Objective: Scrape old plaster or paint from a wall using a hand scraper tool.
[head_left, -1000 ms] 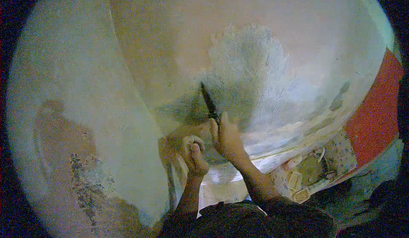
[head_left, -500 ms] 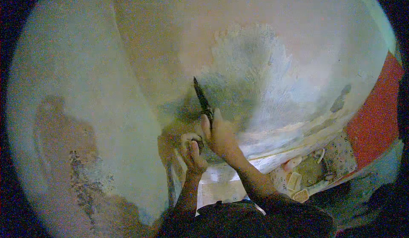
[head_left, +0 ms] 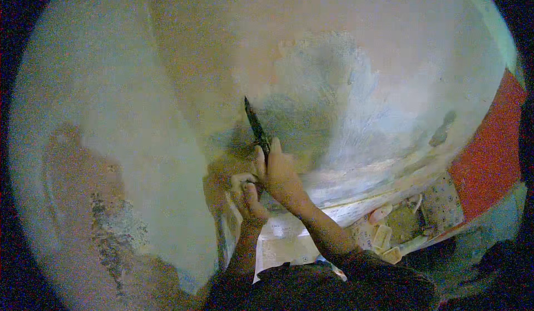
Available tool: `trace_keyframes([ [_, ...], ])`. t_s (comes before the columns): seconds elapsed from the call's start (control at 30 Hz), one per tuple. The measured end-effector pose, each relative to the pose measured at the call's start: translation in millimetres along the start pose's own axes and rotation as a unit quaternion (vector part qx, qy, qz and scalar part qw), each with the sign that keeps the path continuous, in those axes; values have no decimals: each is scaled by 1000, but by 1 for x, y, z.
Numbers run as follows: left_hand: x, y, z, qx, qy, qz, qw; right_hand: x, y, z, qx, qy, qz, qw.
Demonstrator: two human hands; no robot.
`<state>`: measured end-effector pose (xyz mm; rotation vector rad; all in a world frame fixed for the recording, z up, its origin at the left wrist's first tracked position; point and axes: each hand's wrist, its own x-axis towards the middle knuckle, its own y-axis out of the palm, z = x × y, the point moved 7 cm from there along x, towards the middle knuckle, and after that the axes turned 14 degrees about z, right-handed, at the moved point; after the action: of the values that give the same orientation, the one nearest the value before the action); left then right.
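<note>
A dark, narrow tool with a pointed tip (head_left: 254, 122), much like a knife, is gripped in my right hand (head_left: 282, 177). It points up and slightly left, its tip over the wall (head_left: 222, 60) in front of me. Just left of and below it, my left hand (head_left: 248, 201) is closed with the fingers curled; what it holds, if anything, is hidden. A rough whitish patch (head_left: 328, 77) spreads over the wall up and to the right of the tool. Shadows from my arms darken the wall around both hands.
At lower right, pale blocks (head_left: 382, 236) and other small items lie on a patterned surface (head_left: 451, 202). Beyond them stands a red panel (head_left: 489, 149). A brownish, flaking area (head_left: 108, 244) marks the wall at lower left.
My right hand and the tool have shifted a little to the left and slightly up. My left hand has moved slightly left, still closed.
</note>
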<state>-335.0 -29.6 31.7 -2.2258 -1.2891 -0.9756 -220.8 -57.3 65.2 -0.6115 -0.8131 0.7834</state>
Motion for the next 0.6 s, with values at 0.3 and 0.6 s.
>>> trace_keyframes([
  [0.3,-16,-12,8,-52,10,26,998,-27,-20,4,61,-47,-43,996],
  [0.6,-18,-6,6,-50,-34,33,998,-11,-22,7,73,-6,24,997],
])
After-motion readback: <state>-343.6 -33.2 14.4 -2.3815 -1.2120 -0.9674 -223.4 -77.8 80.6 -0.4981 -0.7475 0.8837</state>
